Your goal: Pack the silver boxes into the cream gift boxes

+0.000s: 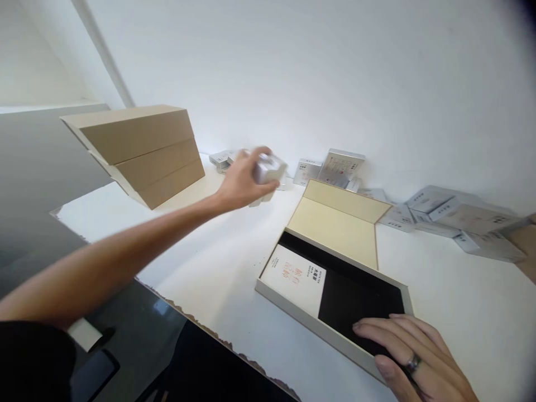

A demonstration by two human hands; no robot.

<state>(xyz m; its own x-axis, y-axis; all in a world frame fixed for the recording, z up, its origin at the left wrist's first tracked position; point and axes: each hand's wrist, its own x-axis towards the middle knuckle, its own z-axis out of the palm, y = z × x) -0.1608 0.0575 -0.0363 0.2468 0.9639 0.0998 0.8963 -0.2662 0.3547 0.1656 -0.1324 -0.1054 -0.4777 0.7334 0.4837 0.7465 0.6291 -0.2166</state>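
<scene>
**Left hand lifting a small box while the right steadies the open case**

Head view: the left hand (245, 181) is reaching far across the white table (218, 268), fingers wrapped around a small white box (271, 167) which it is holding just above the tabletop, near the back wall. More small silver-white boxes (456, 215) are lying scattered along that wall, some behind the hand and a larger cluster to the right. The right hand (412, 354), wearing a ring, is resting flat and spread on the near corner of an open flat case (335, 290), gripping nothing, simply pressing it still. The case is lying with its beige lid (339, 223) folded back; its black interior is already holding one white printed packet (295, 279) in the left half, and the right half is showing bare black. A stack of brown cardboard boxes (140, 153) is leaning at the left.

Judging by this, the step in hand is fetching a box; bringing it back would call for a steady grip and a clear path over the lid.
</scene>
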